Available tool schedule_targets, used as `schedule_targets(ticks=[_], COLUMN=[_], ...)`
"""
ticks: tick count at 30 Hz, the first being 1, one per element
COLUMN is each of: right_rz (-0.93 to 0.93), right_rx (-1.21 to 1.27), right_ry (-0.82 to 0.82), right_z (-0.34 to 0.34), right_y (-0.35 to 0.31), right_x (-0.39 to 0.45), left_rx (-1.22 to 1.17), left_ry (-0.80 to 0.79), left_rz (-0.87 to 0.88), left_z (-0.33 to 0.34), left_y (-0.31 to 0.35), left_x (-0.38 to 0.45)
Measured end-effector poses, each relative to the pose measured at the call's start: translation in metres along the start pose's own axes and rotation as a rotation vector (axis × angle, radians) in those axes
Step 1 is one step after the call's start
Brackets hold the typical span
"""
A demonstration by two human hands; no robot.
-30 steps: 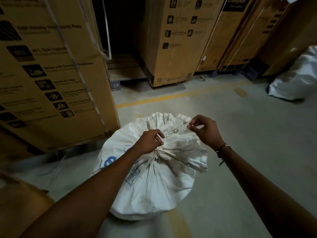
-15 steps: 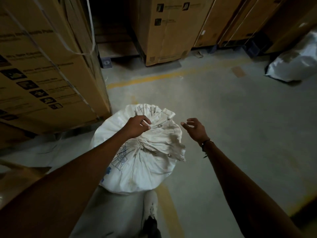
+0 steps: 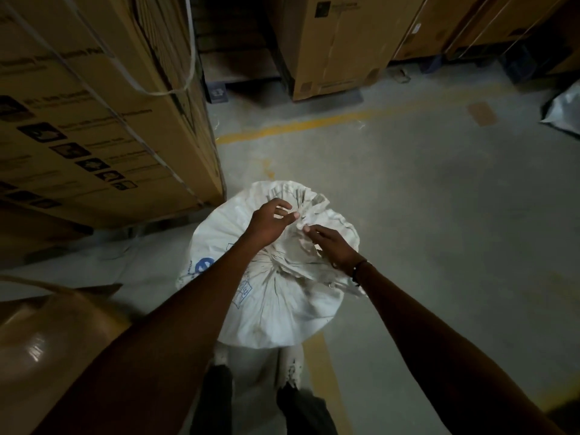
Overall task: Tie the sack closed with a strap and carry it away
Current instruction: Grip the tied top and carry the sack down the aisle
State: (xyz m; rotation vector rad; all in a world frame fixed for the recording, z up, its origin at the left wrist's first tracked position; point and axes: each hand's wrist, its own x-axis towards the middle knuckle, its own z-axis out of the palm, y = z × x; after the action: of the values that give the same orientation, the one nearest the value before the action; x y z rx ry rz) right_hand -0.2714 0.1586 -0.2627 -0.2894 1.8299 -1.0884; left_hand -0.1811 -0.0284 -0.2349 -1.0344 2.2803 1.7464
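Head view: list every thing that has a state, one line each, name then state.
sack: upright on the floor, neck gathered and cinched.
left hand: over the bunched sack top, fingers spread, gripping nothing.
right hand: on the bunched top, fingertips touching the fabric.
cardboard box: closed, strapped; one strap hangs loose.
second sack: lying on the floor, mostly out of view.

A warehouse or stockroom is showing here: tall strapped cardboard cartons (image 3: 94,120) printed with product icons are standing on a bare concrete floor (image 3: 439,215), with a yellow aisle line (image 3: 298,127) running just beside the cartons.
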Motion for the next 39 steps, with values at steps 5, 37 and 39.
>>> schedule_targets(ticks=[5, 37, 39], right_rz=[-0.045, 0.202, 0.129], right_rx=[0.1, -0.477, -0.561], right_ry=[-0.132, 0.288, 0.276], right_z=[0.052, 0.104, 0.095], right_y=[-0.016, 0.032, 0.036], right_x=[-0.007, 0.042, 0.053], left_rx=[-0.012, 0.35, 0.393], left_ry=[-0.052, -0.291, -0.275], left_rz=[-0.067, 0.03, 0.002], left_z=[-0.026, -0.041, -0.038], left_y=[0.001, -0.117, -0.129], left_x=[0.002, 0.006, 0.007])
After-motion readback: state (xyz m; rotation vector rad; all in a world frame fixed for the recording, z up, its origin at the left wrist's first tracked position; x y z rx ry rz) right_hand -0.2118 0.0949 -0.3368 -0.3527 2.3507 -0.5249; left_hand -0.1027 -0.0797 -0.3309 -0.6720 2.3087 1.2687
